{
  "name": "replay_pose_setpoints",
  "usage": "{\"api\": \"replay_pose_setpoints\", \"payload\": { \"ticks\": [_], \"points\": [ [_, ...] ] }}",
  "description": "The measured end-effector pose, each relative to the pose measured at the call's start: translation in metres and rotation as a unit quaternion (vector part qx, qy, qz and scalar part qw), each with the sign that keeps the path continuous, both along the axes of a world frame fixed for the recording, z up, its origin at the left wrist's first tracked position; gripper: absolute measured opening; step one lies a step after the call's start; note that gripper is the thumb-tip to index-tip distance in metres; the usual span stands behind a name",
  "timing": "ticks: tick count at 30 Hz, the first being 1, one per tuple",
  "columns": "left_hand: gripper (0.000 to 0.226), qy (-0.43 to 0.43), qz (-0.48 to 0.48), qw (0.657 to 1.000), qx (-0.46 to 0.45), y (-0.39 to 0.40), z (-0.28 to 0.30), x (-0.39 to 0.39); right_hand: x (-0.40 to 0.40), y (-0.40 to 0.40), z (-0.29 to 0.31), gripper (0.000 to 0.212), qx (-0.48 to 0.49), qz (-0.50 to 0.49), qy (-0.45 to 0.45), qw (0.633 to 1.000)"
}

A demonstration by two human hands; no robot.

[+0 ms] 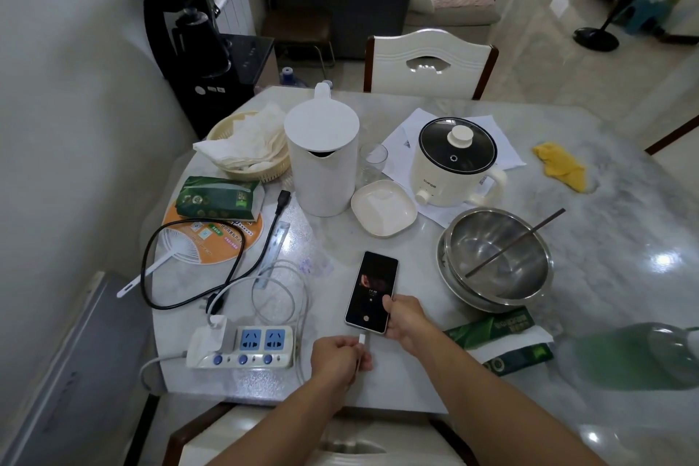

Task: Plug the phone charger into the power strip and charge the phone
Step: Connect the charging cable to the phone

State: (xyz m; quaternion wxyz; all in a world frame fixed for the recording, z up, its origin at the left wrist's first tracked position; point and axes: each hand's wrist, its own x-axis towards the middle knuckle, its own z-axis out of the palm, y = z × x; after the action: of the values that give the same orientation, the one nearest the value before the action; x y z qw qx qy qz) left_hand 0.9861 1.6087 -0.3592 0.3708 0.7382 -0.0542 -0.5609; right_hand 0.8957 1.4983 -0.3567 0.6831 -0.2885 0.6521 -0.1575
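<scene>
A black phone (372, 291) with its screen lit lies on the marble table (624, 238); my right hand (406, 318) grips its lower right corner. My left hand (340, 356) pinches the white cable connector (362, 340), which sits at the phone's bottom port. The white cable (280, 287) loops back to the left. A white charger block (215, 329) sits in the leftmost socket of the white power strip (246, 348), whose two blue sockets to its right are free.
A black power cord (189, 265), an orange fan (212, 238) and a green packet (217, 199) lie left. Behind the phone stand a white kettle (321, 163), a white dish (384, 212), a cream cooker (454, 163) and steel bowls (495, 257) with a chopstick.
</scene>
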Motion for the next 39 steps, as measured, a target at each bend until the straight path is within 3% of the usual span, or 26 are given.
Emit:
{"api": "replay_pose_setpoints", "payload": {
  "ticks": [30, 39],
  "points": [
    [0.015, 0.039, 0.031, 0.999, -0.013, -0.005, 0.001, 0.005, -0.008, 0.014, -0.010, 0.018, -0.030, 0.001, 0.026, 0.999],
    [0.015, 0.033, 0.004, 0.999, -0.012, -0.010, 0.000, 0.000, -0.015, 0.011, -0.008, 0.016, -0.075, 0.075, 0.100, 0.989]
  ]
}}
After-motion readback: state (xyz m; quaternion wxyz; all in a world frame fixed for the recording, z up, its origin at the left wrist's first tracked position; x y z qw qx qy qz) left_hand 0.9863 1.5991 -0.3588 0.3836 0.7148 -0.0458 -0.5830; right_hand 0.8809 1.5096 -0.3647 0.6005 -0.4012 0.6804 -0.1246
